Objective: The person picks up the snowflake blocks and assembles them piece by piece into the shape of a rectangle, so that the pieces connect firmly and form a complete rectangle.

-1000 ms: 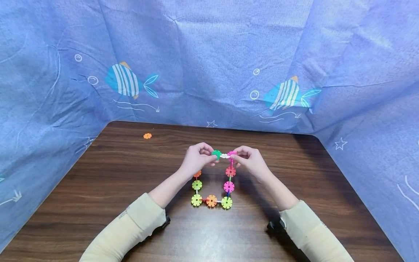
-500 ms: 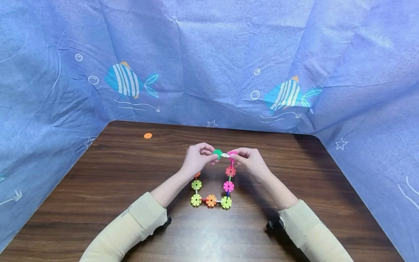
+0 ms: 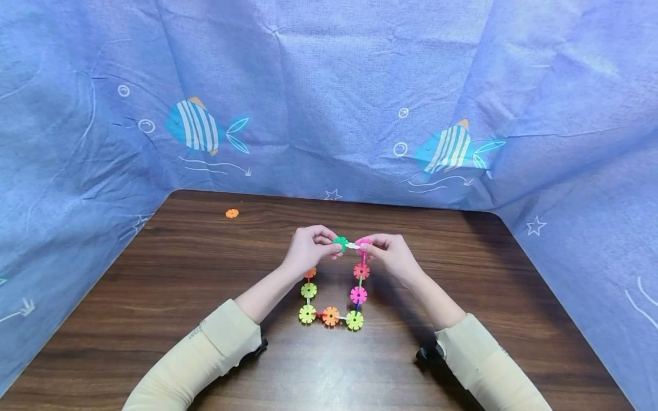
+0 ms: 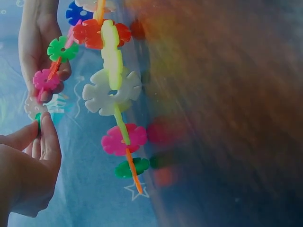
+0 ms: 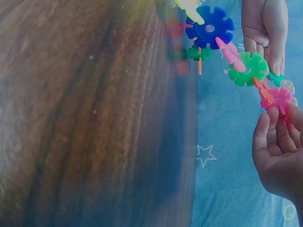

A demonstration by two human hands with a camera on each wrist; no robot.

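My left hand (image 3: 308, 248) pinches a green notched plastic disc (image 3: 340, 244) between thumb and fingers. A white disc (image 3: 352, 246) sits between it and a pink disc (image 3: 364, 244), which my right hand (image 3: 396, 254) pinches. From the pink disc a chain of interlocking discs runs toward me, past a yellow-green corner disc (image 3: 354, 320) and an orange disc (image 3: 330, 316), then back up the left side. In the left wrist view that left side ends in a dark green disc (image 4: 127, 168) with an orange disc (image 4: 134, 176) set edge-on; my left hand hides this end in the head view.
One loose orange disc (image 3: 232, 213) lies near the far left of the brown wooden table (image 3: 154, 297). A blue curtain (image 3: 329, 85) with printed fish hangs behind the table and along both sides.
Both hands keep their pinches and shift only slightly. The right side of the chain has come a little toward me. The loose orange disc stays put.
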